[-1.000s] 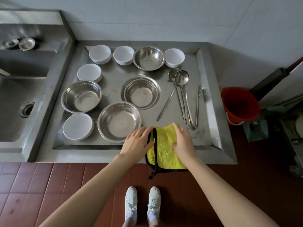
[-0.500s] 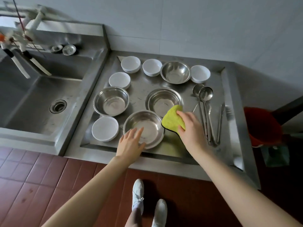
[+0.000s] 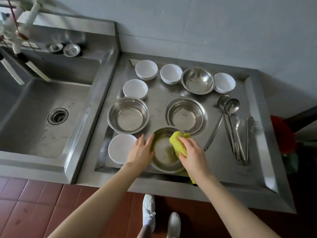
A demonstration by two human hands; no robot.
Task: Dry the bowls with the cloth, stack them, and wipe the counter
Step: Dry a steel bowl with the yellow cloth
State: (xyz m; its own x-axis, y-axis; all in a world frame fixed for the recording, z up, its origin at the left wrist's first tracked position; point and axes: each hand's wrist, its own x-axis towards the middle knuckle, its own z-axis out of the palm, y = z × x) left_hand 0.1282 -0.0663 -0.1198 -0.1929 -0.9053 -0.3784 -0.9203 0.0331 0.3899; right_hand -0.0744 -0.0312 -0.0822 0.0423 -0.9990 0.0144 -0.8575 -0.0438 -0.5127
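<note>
Four steel bowls on the counter point(image 3: 257, 152). We take the near steel bowl point(image 3: 163, 152) as our reference. It sits by the counter's front edge.
- second steel bowl point(image 3: 128, 115): behind it, to the left
- third steel bowl point(image 3: 187, 115): just behind it, to the right
- fourth steel bowl point(image 3: 198, 80): well behind it, in the back row

Five white bowls.
- first white bowl point(image 3: 121, 148): just left of the near steel bowl, its right edge hidden by the left wrist
- second white bowl point(image 3: 135, 88): behind and left
- third white bowl point(image 3: 146, 69), fourth white bowl point(image 3: 171, 73) and fifth white bowl point(image 3: 224, 82): well behind, in the back row

One yellow cloth point(image 3: 178, 143), bunched and pressed inside the near steel bowl on its right side. A tail of it hangs past the bowl's front edge.

Left hand point(image 3: 140, 152): fingers straight and together, laid against the near steel bowl's left rim, gripping nothing.
Right hand point(image 3: 190, 152): fingers curled round the cloth, gripping it inside the bowl.

Two ladles point(image 3: 231, 105) lie right of the near steel bowl with other long steel utensils. We cannot count those, as they overlap.

One sink point(image 3: 34, 126) lies well left of the near steel bowl.
</note>
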